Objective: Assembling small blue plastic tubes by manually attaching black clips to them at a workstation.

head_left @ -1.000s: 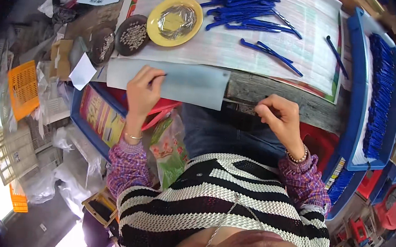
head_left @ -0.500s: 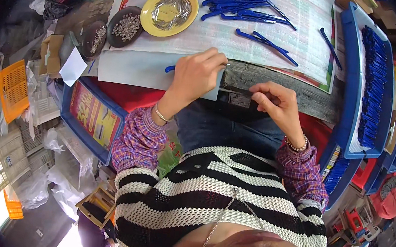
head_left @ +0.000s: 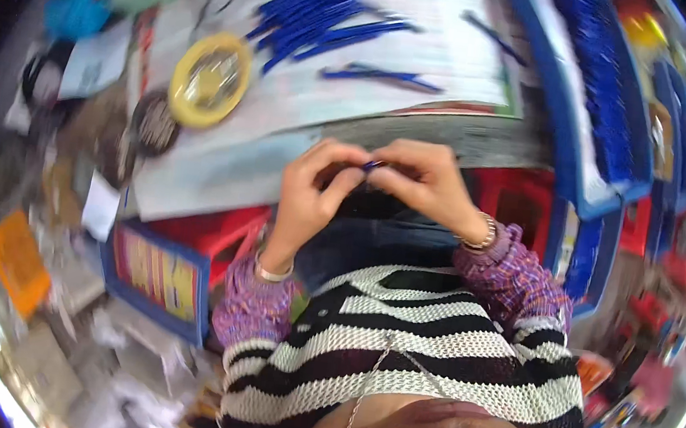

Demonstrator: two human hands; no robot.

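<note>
Now a small dark-blue piece sits pinched between the closed fingertips of the left hand and right hand, near the wooden table edge. Half a second earlier the hands were apart; their meeting suggests two-handed work, though fingers hide most of the piece. Beyond lie loose blue strips, a heap of blue strips and a yellow plate, contents blurred. A blue bin stands at right, clear of both hands.
</note>
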